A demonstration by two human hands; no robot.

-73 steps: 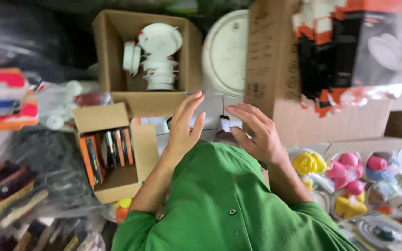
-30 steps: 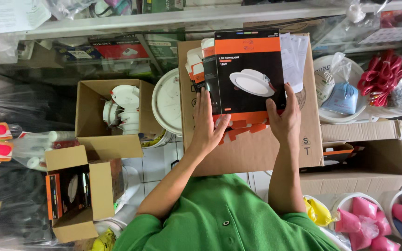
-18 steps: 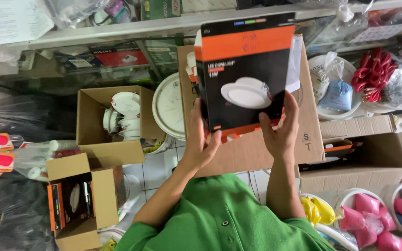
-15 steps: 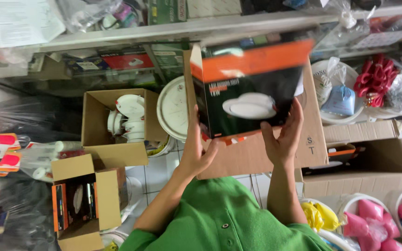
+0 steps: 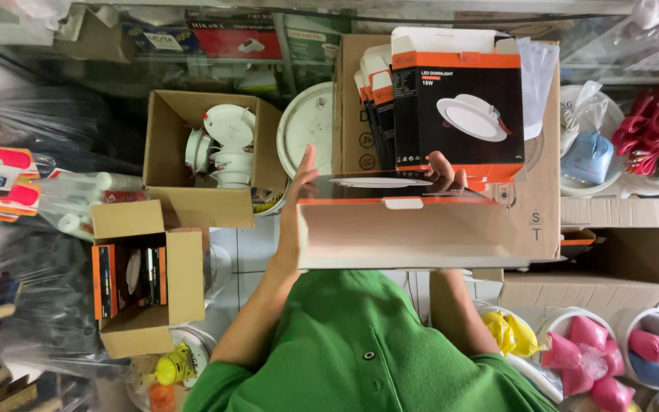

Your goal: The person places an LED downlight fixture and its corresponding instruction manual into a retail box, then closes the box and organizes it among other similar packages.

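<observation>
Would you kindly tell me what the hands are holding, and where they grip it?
An open orange-and-black cardboard box, held by its two ends: left hand flat on the left end, right hand mostly hidden behind it.

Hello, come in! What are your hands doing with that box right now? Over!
Both hands on box: left hand flat on its side, right hand at far edge. Box tipped flat, white disc inside. Stack of matching boxes right behind.

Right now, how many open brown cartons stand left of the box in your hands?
2, both left of the held box. Upper carton holds white round light fittings; lower carton holds orange-and-black boxes. Others may be hidden.
</observation>
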